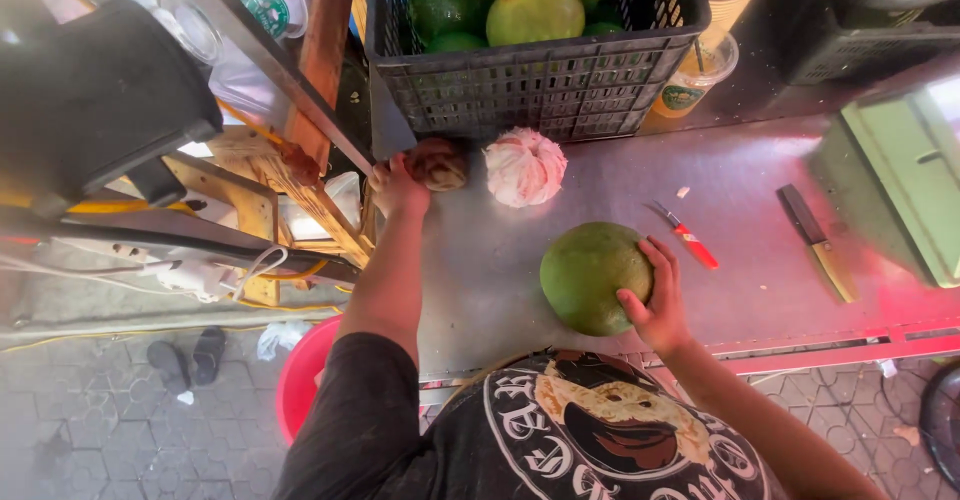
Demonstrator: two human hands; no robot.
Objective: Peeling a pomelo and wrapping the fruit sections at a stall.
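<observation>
My right hand [655, 300] rests on the right side of a large round green pomelo [590, 275] that sits on the metal counter [740, 220] near its front edge. My left hand [398, 185] reaches to the counter's back left corner and grips the wooden handle of a big cleaver [385, 125], whose dark blade stands up against the crate. A peeled pinkish-white pomelo [524, 166] lies just right of that hand.
A black plastic crate [540, 85] of green pomelos stands at the back. A small red-handled knife [688, 238] and a larger knife [815, 240] lie at right. A green scale [905, 180] stands far right, a red bucket [300, 380] below left.
</observation>
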